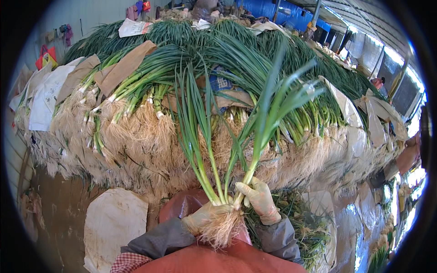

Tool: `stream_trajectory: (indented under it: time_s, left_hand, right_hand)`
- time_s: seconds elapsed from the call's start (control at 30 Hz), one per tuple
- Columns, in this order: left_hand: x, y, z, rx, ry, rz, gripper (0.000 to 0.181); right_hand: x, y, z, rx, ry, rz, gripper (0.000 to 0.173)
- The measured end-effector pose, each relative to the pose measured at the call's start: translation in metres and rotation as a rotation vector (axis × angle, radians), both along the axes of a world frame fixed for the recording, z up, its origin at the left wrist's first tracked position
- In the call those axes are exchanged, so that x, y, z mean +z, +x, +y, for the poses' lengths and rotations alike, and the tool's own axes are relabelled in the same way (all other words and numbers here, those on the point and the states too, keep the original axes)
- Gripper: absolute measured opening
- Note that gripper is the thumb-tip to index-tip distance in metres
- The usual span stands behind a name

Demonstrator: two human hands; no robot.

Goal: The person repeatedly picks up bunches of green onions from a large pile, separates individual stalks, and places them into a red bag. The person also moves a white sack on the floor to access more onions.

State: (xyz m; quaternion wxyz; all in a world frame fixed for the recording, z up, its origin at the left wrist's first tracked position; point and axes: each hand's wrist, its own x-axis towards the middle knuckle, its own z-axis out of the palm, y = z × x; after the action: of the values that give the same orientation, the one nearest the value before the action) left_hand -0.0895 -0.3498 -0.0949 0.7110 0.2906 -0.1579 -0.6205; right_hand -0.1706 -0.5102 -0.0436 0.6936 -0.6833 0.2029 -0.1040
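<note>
My left hand [201,216], in a pale rubber glove, is closed around the lower stems of a few green onions [199,167]. Their tangled, pale roots [222,227] hang below it, in front of a red apron [218,259]. My right hand [261,201], gloved the same way, grips the white lower stem of a thicker green onion [259,150] leaning right. Its blurred leaves fan upward, and its base meets the bunch by my left hand. Directly ahead lies a large heap of green onions [150,73], root ends facing me.
Brown cardboard pieces [131,66] and white sheets [51,97] lie on the heap. A dirty white sack [114,228] is on the wet brown floor at left. Leaf trimmings [309,227] are piled by my right arm. Another person [205,8] is beyond the heap.
</note>
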Motion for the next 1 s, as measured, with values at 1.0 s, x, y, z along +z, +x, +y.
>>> stream_trajectory:
  time_s: [1.0]
  left_hand:
    - [0.076, 0.000, 0.075, 0.001, -0.105, 0.160, 0.065]
  right_hand:
    - [-0.055, 0.005, -0.104, 0.014, -1.515, 0.214, 0.020]
